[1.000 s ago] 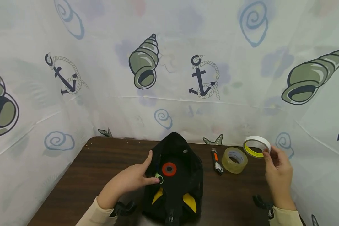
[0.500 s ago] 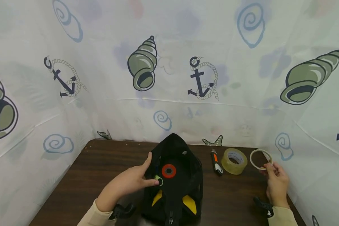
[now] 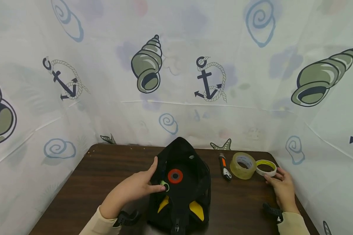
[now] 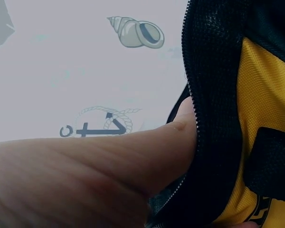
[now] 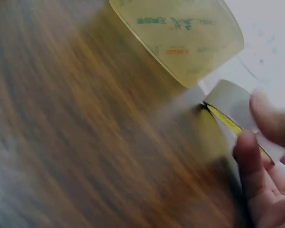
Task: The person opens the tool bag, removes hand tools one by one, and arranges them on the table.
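Note:
A black and yellow zippered bag (image 3: 188, 192) stands unzipped in the middle of the table. My left hand (image 3: 133, 189) grips its left rim, the thumb inside; the left wrist view shows the zipper edge beside the thumb (image 4: 183, 123) and the yellow outer cloth (image 4: 261, 90). Inside the bag lie a red ring-shaped item (image 3: 172, 171) with a dark centre and a light green loop handle (image 3: 166, 183). At the table's far right, my right hand (image 3: 283, 189) pinches a white tape roll (image 3: 266, 174) with a yellow inner core, right beside a wider clear tape roll (image 3: 243, 173).
Left of the clear tape lies a utility knife (image 3: 224, 166) in black, orange and grey. A shell-and-anchor printed cloth (image 3: 182, 81) rises behind and at both sides of the dark wooden table (image 3: 114, 160).
My right hand has lowered the white tape roll, turned it flatter and brought it left beside the clear tape roll. The left hand and the bag have stayed in place.

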`<move>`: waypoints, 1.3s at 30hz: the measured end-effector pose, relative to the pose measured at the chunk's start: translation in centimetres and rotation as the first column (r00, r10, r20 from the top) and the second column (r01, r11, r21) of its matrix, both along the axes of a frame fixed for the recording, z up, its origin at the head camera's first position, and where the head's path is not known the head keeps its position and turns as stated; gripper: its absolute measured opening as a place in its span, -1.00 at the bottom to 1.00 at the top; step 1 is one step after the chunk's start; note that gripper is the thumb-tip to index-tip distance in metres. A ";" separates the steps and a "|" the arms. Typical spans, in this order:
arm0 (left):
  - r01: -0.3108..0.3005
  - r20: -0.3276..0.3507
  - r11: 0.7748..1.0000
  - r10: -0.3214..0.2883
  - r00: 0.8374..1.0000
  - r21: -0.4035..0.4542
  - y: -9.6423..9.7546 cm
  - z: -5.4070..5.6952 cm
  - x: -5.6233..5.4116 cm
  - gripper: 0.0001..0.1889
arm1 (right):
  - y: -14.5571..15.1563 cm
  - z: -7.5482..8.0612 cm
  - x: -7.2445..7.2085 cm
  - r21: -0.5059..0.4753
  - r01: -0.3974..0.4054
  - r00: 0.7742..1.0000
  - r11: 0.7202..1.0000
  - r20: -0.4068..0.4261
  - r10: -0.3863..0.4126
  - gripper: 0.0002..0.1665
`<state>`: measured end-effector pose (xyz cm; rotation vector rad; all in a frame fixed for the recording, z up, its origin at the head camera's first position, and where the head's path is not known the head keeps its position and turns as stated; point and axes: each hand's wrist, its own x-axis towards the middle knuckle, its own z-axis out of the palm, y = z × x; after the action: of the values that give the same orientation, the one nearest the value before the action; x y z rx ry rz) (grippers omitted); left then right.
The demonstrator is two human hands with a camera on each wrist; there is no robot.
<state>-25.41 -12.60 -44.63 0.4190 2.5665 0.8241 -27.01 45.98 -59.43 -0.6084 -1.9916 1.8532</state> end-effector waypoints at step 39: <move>-0.008 0.006 1.000 0.008 1.000 -0.007 0.1 0.3 0.2 0.34 | -0.2 0.7 0.2 -0.021 0.117 0.993 0.993 0.009 -0.117 -0.37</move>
<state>-25.20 -12.53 -44.32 0.4041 2.5663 0.8176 -26.76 45.78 -58.72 -0.7241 -1.9001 1.8074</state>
